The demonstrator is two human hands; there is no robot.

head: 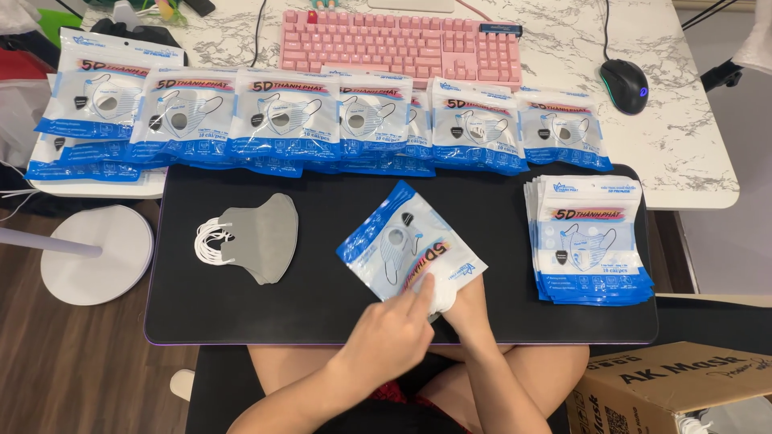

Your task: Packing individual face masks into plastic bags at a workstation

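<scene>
Both my hands meet at the near edge of the black mat [209,313], just above my lap. My left hand [392,332] reaches in from the left with its index finger stretched forward, the tip pressing on the near end of a blue and white mask pouch [406,245], the other fingers curled under. My right hand [462,304] is mostly tucked beneath that same corner, pinching the pouch's mouth together with something white at the opening; I cannot tell whether that is the pouch's own flap or a mask. The pouch lies flat on the mat and runs away from my hands, its long axis slanting up and to the left, so its far blue-edged end points away from me. Both hands sit at its near end, the left on top, the right under. Well off to the left of my hands lies a stack of grey masks [261,237] with white ear loops bunched at its left side. To the right, apart from my hands, is a neat pile of flat pouches [591,237]. Beyond the mat, a row of filled pouches [322,120] overlaps along the marble surface [683,145], with a pink keyboard [400,44] and a black mouse [624,84] farther back.
</scene>
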